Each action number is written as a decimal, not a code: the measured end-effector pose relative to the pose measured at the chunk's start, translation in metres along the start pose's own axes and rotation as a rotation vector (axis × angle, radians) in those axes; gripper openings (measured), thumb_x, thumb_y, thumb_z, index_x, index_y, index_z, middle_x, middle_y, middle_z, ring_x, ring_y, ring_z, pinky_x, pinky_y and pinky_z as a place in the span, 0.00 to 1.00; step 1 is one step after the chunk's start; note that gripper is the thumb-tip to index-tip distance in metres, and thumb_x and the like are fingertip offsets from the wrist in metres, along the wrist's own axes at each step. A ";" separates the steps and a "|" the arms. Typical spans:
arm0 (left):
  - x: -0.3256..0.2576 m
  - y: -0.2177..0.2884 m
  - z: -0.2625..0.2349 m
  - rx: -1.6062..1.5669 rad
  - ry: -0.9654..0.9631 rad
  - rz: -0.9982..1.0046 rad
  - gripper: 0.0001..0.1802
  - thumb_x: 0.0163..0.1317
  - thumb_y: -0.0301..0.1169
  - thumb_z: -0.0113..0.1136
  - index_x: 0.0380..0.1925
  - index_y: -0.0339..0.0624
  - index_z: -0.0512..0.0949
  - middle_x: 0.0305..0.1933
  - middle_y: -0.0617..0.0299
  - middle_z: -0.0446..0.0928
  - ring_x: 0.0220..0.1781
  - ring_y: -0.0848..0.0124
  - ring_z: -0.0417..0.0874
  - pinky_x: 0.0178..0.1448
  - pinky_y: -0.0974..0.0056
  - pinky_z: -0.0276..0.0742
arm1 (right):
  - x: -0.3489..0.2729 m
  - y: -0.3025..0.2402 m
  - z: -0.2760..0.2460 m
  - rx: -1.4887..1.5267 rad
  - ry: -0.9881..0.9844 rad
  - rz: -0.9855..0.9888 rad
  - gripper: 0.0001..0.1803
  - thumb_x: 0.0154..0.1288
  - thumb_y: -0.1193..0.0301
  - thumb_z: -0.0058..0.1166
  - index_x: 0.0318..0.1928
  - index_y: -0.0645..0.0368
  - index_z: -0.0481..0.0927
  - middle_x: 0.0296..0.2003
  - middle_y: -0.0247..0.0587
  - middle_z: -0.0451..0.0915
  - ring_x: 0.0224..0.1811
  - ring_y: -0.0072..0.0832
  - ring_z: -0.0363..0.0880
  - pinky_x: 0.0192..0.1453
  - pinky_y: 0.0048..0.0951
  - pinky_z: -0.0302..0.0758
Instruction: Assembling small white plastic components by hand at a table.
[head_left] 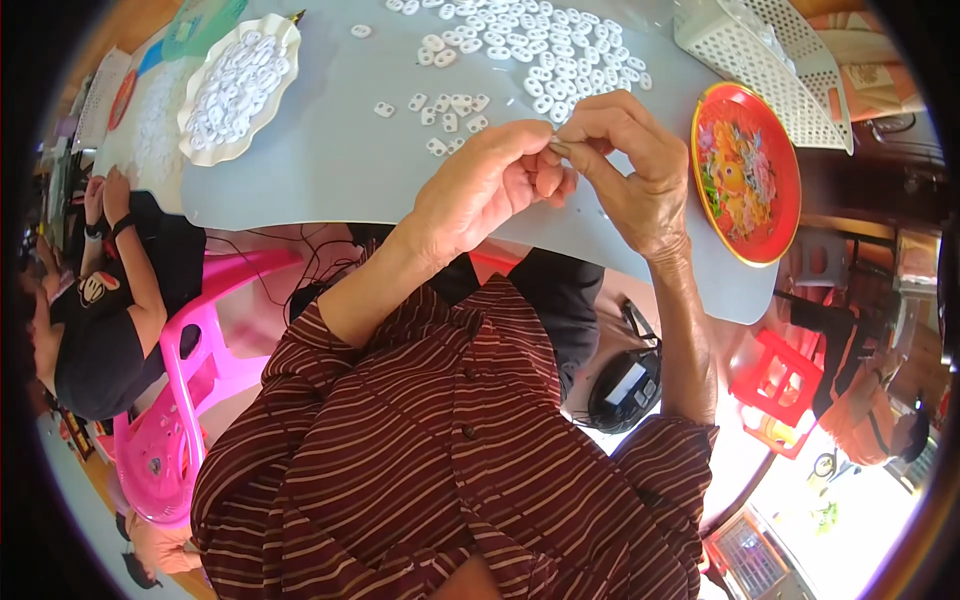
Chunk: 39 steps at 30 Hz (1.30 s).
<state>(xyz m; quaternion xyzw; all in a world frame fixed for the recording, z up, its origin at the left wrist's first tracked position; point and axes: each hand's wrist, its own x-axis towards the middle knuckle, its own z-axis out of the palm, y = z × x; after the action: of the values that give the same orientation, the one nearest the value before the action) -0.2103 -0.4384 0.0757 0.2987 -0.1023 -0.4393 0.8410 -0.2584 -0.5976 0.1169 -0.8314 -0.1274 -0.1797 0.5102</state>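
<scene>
My left hand [478, 188] and my right hand [640, 180] meet above the near part of the grey table [330, 165]. Thumb and fingertips of both are pinched together at one spot. Whatever they hold there is too small and too covered to name. Just beyond the fingers lies a broad spread of small white oval pieces [565, 65], each with two holes. A smaller group of white pieces [460, 104] with dark-looking holes sits closer to my left hand.
A scalloped white dish [278, 105] heaped with white pieces stands at the left. To the right are a round red tray [710, 190] with a flowered picture and a white perforated basket [790, 110]. A person [105, 330] sits at the far left by a pink chair [190, 370].
</scene>
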 end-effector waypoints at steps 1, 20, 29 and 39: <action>0.002 -0.001 0.003 0.039 0.007 -0.002 0.14 0.67 0.34 0.45 0.28 0.37 0.73 0.24 0.61 0.70 0.35 0.67 0.75 0.45 0.63 0.70 | -0.005 0.000 -0.003 0.005 0.029 -0.011 0.06 0.53 0.83 0.59 0.33 0.64 0.79 0.32 0.36 0.78 0.31 0.23 0.78 0.33 0.24 0.77; 0.017 -0.015 0.026 0.915 0.074 0.251 0.08 0.63 0.28 0.53 0.35 0.33 0.76 0.26 0.67 0.76 0.27 0.83 0.71 0.31 0.77 0.65 | -0.042 0.001 -0.020 0.092 0.210 0.327 0.03 0.60 0.78 0.55 0.34 0.66 0.79 0.24 0.33 0.80 0.24 0.14 0.74 0.27 0.18 0.71; 0.021 -0.034 0.027 0.813 0.076 0.155 0.06 0.59 0.25 0.54 0.25 0.35 0.76 0.23 0.68 0.73 0.25 0.81 0.71 0.31 0.75 0.65 | -0.044 0.010 -0.089 -0.468 0.340 0.232 0.04 0.55 0.76 0.57 0.29 0.64 0.80 0.21 0.46 0.78 0.20 0.30 0.78 0.26 0.27 0.73; 0.021 -0.033 0.029 0.868 0.033 0.201 0.07 0.60 0.26 0.53 0.24 0.36 0.74 0.21 0.68 0.70 0.25 0.81 0.69 0.32 0.74 0.63 | -0.034 0.050 -0.145 -0.744 -0.046 0.270 0.07 0.57 0.76 0.56 0.37 0.65 0.80 0.30 0.49 0.81 0.31 0.37 0.82 0.37 0.31 0.76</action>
<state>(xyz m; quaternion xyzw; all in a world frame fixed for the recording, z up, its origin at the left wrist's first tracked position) -0.2323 -0.4813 0.0772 0.6197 -0.2924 -0.2670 0.6776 -0.2935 -0.7506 0.1220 -0.9725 0.0453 -0.1262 0.1903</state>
